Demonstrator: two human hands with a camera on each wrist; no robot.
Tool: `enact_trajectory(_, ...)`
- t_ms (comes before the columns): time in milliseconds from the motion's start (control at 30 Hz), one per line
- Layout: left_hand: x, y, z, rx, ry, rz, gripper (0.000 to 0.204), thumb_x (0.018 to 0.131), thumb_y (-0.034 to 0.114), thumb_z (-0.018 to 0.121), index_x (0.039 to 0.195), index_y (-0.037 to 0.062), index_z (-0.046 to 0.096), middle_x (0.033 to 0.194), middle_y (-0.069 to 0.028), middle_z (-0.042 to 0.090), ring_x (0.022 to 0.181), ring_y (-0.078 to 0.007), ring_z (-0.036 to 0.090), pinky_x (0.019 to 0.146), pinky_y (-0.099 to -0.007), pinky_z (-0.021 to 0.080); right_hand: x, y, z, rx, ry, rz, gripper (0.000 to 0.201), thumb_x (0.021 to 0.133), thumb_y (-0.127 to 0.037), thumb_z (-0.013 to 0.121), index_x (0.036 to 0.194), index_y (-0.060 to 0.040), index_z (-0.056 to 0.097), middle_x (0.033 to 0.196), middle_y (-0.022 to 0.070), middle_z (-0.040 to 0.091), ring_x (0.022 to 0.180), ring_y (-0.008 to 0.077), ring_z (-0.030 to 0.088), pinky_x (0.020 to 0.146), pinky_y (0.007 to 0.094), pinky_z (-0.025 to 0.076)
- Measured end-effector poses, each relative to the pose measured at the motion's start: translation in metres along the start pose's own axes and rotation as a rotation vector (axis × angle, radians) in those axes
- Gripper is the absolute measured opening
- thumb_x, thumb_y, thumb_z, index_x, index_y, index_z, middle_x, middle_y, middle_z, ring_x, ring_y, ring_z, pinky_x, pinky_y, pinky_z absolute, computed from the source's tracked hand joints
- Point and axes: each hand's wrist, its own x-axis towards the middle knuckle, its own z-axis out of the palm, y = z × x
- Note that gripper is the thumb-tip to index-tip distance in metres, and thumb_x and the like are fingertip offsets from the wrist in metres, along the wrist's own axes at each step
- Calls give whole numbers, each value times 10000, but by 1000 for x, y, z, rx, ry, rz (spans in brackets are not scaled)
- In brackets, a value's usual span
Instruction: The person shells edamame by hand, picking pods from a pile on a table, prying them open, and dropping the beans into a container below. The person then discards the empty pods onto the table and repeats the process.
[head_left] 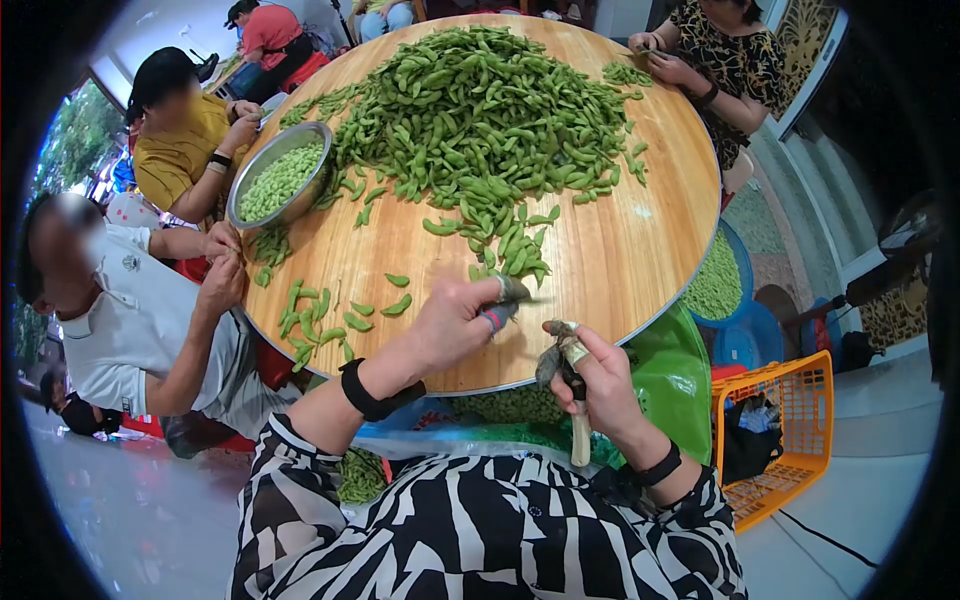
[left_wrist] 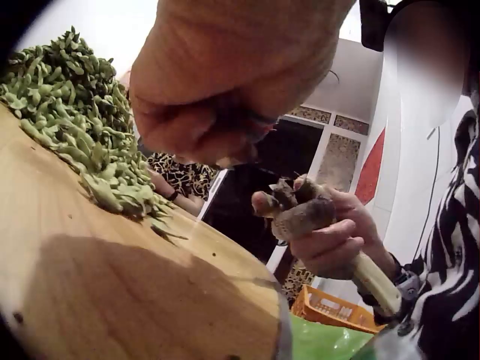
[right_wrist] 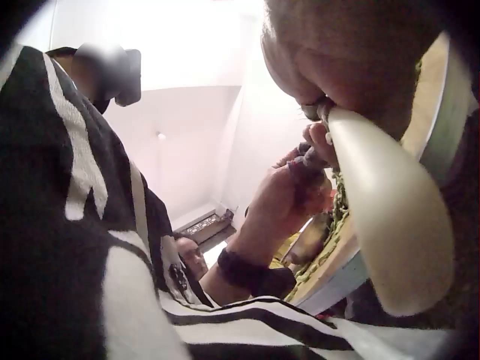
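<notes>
The left hand (head_left: pixel 455 320) is over the table near the closest pods (head_left: pixel 518 250), with dark coverings on some fingertips. Its fingers look curled in the left wrist view, where the hand (left_wrist: pixel 232 82) fills the top; no held thing can be made out. Close by on the right, the right hand (head_left: pixel 605 385) grips a tool with a pale handle (head_left: pixel 580 440), which points down toward the body. Grey wrapping (left_wrist: pixel 304 219) covers part of the right hand's fingers. In the right wrist view the pale handle (right_wrist: pixel 394 217) sticks out below the right hand (right_wrist: pixel 352 60).
A large heap of green pods (head_left: pixel 480 120) covers the back of the round wooden table (head_left: pixel 640 250). A metal bowl of shelled beans (head_left: pixel 285 180) stands at the left edge. Several people sit around. An orange crate (head_left: pixel 800 400) and a blue tub of beans (head_left: pixel 715 285) are at right.
</notes>
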Motion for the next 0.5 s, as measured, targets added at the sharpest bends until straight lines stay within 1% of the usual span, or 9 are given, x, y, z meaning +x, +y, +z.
enact_trajectory(33, -2, -1, 2, -3, -1, 1, 212, 879, 39, 571, 1070, 17, 659, 732, 3, 587, 637, -62, 487, 575, -243, 429, 1, 1, 0, 38, 14, -32, 293, 993, -157, 388, 1216, -2, 499, 655, 42, 517, 475, 70, 435, 419, 197, 347)
enact_trajectory(100, -6, -6, 6, -75, -85, -102, 228, 884, 25, 557, 1092, 3, 646, 768, -2, 621, 652, -53, 507, 584, -227, 436, 3, 3, -1, 77, 28, -62, 283, 989, -147, 395, 1206, 0, 503, 679, 43, 524, 483, 70, 445, 417, 197, 348)
enact_trajectory(133, -7, -5, 11, -175, -47, -20, 229, 893, 32, 564, 1106, 2, 642, 805, 2, 630, 675, -49, 530, 586, -215, 441, 4, 3, -2, 83, 24, -77, 268, 984, -135, 405, 1189, 2, 510, 697, 44, 527, 488, 68, 451, 417, 196, 349)
enact_trajectory(167, -8, -3, 12, -176, -48, -23, 229, 893, 32, 564, 1106, 2, 642, 805, 2, 630, 675, -49, 530, 586, -215, 441, 4, 4, -2, 90, 21, -91, 254, 978, -122, 415, 1173, 4, 516, 716, 44, 530, 494, 66, 458, 416, 195, 350)
enact_trajectory(233, -7, 6, 11, -382, -138, -225, 212, 894, 46, 586, 1094, 15, 651, 839, -6, 639, 708, -52, 559, 598, -210, 463, 3, 3, 3, 71, 8, -62, 243, 974, -114, 423, 1161, 4, 522, 732, 45, 536, 497, 65, 462, 416, 195, 351)
enact_trajectory(367, -8, -4, 19, -474, -107, -188, 271, 883, 53, 616, 1153, 25, 619, 896, -19, 641, 733, -56, 579, 607, -211, 483, 0, 5, 5, 55, -57, -41, 241, 979, -126, 416, 1147, 5, 529, 724, 51, 543, 500, 61, 462, 415, 196, 350)
enact_trajectory(433, -8, -1, 21, -477, -20, -145, 293, 868, 38, 632, 1157, 20, 585, 938, -25, 636, 743, -73, 589, 626, -227, 503, 0, 7, 1, 66, -54, -54, 281, 991, -158, 390, 1179, 3, 523, 676, 45, 532, 488, 65, 455, 415, 196, 348)
enact_trajectory(467, -7, -5, 25, -477, -20, -145, 293, 868, 38, 632, 1157, 20, 585, 938, -25, 636, 743, -73, 589, 626, -227, 503, 1, 6, 1, 64, -25, -67, 303, 993, -167, 376, 1204, 1, 515, 654, 39, 523, 480, 67, 450, 415, 196, 348)
enact_trajectory(500, -7, -9, 29, -517, 35, -81, 283, 856, 28, 641, 1131, 20, 574, 950, -23, 632, 742, -83, 592, 625, -235, 504, 1, 4, 1, 62, 4, -80, 326, 995, -177, 362, 1228, -2, 507, 632, 33, 515, 473, 69, 445, 416, 196, 347)
